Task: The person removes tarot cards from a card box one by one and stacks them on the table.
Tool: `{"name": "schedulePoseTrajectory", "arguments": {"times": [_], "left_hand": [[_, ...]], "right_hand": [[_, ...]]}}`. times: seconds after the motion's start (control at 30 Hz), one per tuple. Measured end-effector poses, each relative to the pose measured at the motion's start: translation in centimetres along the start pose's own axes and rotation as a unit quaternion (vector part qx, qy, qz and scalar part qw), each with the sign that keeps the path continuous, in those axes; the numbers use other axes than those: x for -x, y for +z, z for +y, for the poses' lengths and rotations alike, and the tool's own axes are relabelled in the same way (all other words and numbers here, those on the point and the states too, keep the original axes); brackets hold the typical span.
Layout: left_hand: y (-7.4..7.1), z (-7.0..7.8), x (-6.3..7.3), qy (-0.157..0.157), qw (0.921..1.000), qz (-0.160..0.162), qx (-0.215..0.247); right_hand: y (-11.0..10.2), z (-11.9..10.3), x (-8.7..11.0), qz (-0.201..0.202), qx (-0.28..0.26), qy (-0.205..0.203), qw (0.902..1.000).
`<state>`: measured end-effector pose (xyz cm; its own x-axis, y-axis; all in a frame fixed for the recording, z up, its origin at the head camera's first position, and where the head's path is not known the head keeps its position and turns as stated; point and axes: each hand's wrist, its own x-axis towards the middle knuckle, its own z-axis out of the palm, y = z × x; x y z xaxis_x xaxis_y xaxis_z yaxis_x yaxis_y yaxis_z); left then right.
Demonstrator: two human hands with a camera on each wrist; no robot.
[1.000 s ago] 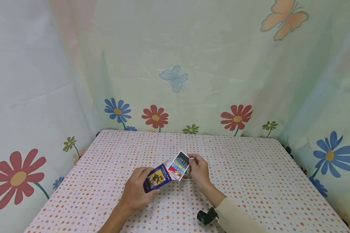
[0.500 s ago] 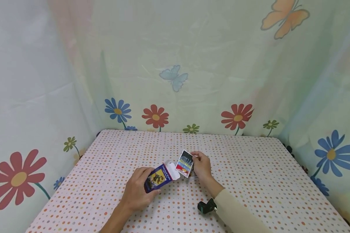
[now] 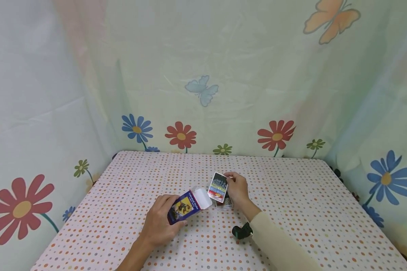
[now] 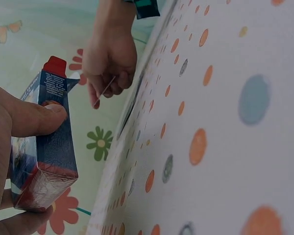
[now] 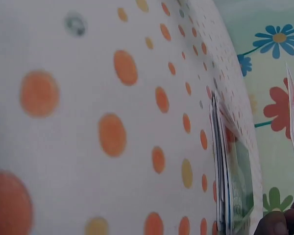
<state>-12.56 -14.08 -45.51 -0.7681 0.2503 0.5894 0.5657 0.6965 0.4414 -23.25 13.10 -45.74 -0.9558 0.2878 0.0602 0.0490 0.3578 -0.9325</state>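
Note:
My left hand (image 3: 161, 222) grips a dark blue tarot card box (image 3: 183, 207) tilted up to the right. Its white flap (image 3: 202, 198) stands open at the upper end, and in the left wrist view the thumb presses the box's side (image 4: 56, 132). With thumb and fingers, my right hand (image 3: 238, 189) pinches a tarot card (image 3: 218, 187) by its upper right edge; the picture on it is black, yellow, blue and red. Below that card a small pile of cards (image 3: 224, 204) lies on the table, partly covered by the card and hand. The right wrist view shows the pile (image 5: 232, 176) edge-on.
A dotted cloth covers the table (image 3: 149, 169). Behind it hangs a curtain (image 3: 244, 98) printed with flowers and butterflies, with more curtain at both sides. A black device (image 3: 242, 231) sits by the right wrist, next to a pale sleeve (image 3: 278, 241).
My right hand has drawn the card away from the box's mouth, up and to the right, uncovering the white flap and part of the pile. The left hand and box have hardly moved.

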Motion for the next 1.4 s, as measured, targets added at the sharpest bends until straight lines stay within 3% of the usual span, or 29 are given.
{"name": "schedulePoseTrajectory", "arguments": {"times": [0.2, 0.5, 0.93, 1.13, 1.4], "left_hand": [[0.0, 0.0, -0.1, -0.001, 1.0000, 0.003, -0.003], [0.0, 0.1, 0.0, -0.002, 1.0000, 0.004, -0.001], [0.1, 0.1, 0.1, -0.005, 1.0000, -0.006, -0.004], [0.2, 0.2, 0.2, -0.007, 1.0000, -0.005, -0.004], [0.1, 0.2, 0.0, -0.005, 1.0000, -0.002, -0.004]], "right_hand": [[-0.2, 0.3, -0.9, -0.011, 0.067, -0.009, 0.9976], [-0.2, 1.2, -1.1, -0.044, 0.120, -0.016, 0.9916], [0.6, 1.3, -1.6, -0.074, 0.288, -0.040, 0.9538], [0.9, 1.2, -1.5, -0.064, 0.304, -0.016, 0.9504], [1.4, 1.2, -1.7, -0.053, 0.304, -0.022, 0.9511]]}}
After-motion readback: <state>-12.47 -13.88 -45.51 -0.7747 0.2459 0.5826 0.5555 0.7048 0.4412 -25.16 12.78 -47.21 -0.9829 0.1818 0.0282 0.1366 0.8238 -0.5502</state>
